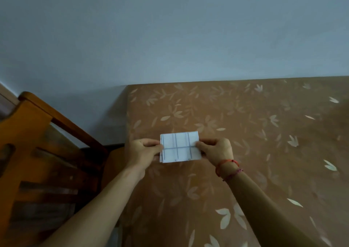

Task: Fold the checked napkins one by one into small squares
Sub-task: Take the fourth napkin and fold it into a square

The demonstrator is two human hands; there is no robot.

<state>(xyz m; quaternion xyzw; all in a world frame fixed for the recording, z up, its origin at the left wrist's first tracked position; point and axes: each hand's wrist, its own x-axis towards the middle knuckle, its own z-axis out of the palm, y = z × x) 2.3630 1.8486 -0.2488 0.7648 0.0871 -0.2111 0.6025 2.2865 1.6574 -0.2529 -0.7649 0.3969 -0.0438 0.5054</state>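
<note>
Checked napkin is already down to a small rectangle, held over the floral counter. Left hand has a pinch grip on its 9 o'clock edge, right hand on the 3 o'clock edge. I'd match the corners before creasing. No containers in sight.

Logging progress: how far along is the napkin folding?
Done: the checked napkin is already folded to a small layered rectangle. In hand: left hand and right hand pinch its two sides over the floral surface. Left: perhaps one more fold to square it; no other napkins are in view.
</note>
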